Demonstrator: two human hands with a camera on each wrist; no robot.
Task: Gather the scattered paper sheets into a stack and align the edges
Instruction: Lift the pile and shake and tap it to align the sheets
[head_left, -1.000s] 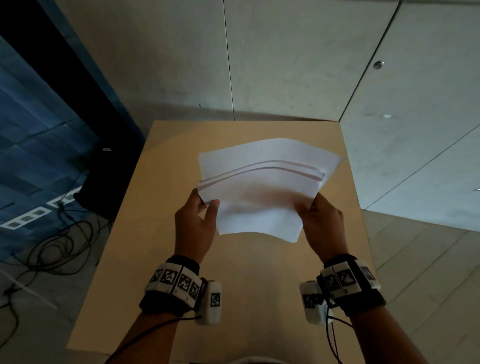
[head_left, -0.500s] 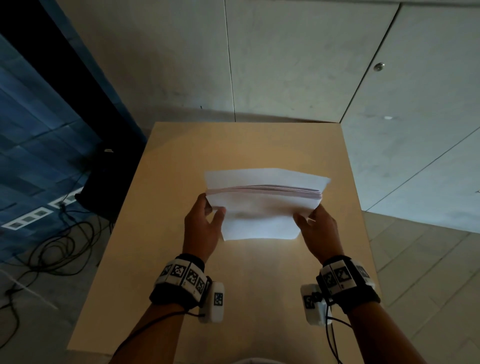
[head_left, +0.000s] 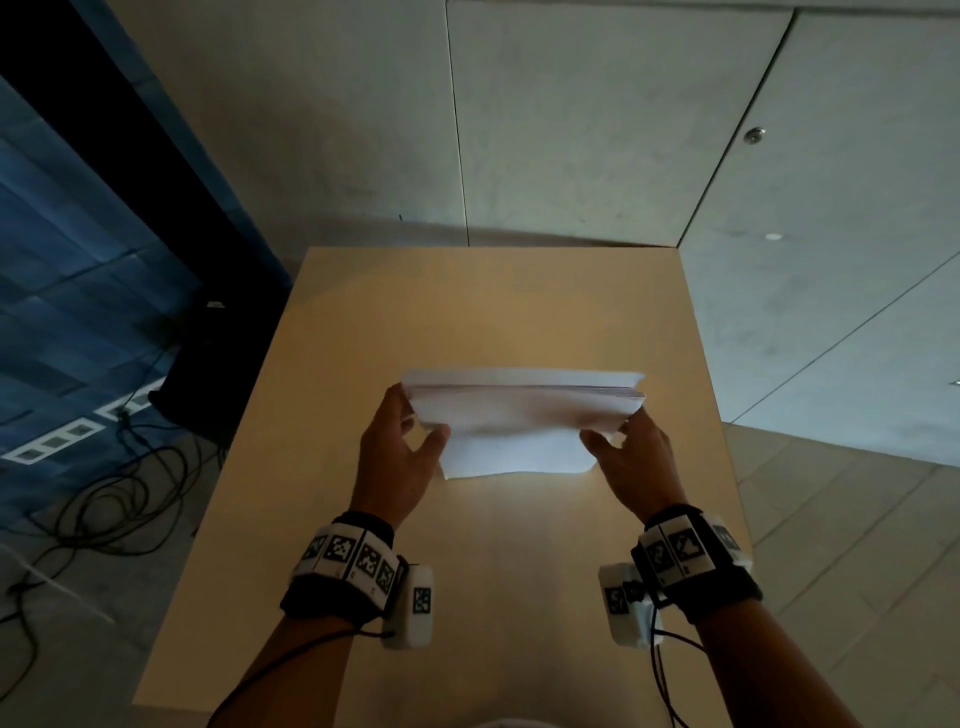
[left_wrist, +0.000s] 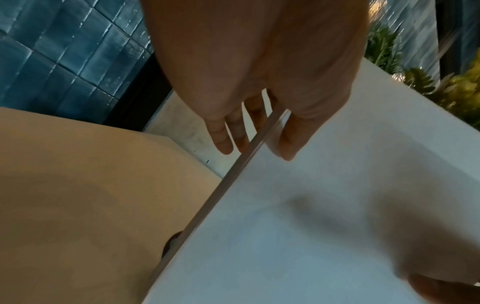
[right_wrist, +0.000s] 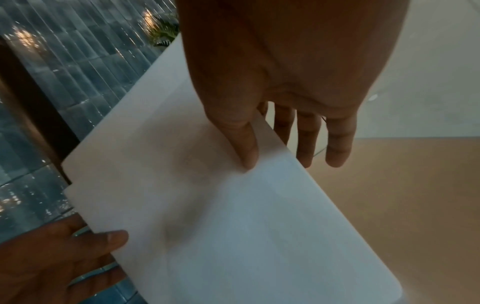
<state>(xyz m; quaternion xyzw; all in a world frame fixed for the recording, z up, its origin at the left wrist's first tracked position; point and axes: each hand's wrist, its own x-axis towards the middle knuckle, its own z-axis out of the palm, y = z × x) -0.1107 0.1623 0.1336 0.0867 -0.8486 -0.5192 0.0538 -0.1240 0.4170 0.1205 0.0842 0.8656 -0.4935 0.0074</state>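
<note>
A stack of white paper sheets (head_left: 519, 421) stands on its lower edge on the wooden table (head_left: 467, 312), tilted toward me, its top edges nearly flush. My left hand (head_left: 410, 431) pinches the stack's left side, thumb in front and fingers behind. My right hand (head_left: 618, 436) pinches the right side the same way. In the left wrist view the stack (left_wrist: 337, 205) shows its thin edge between thumb and fingers (left_wrist: 226, 135). In the right wrist view the thumb lies on the front sheet (right_wrist: 207, 205), the fingers (right_wrist: 306, 139) reach behind, and the left hand (right_wrist: 64, 257) holds the far side.
The table's left edge (head_left: 228, 452) drops to a floor with black cables (head_left: 104, 493) and a dark box (head_left: 218, 364). A concrete wall (head_left: 571, 130) stands behind the table's far edge. Tiled floor lies to the right.
The sheets, fanned and bowed a second ago, have come together into a tighter stack. Both hands have lowered it toward the table and its bottom edge now touches the top.
</note>
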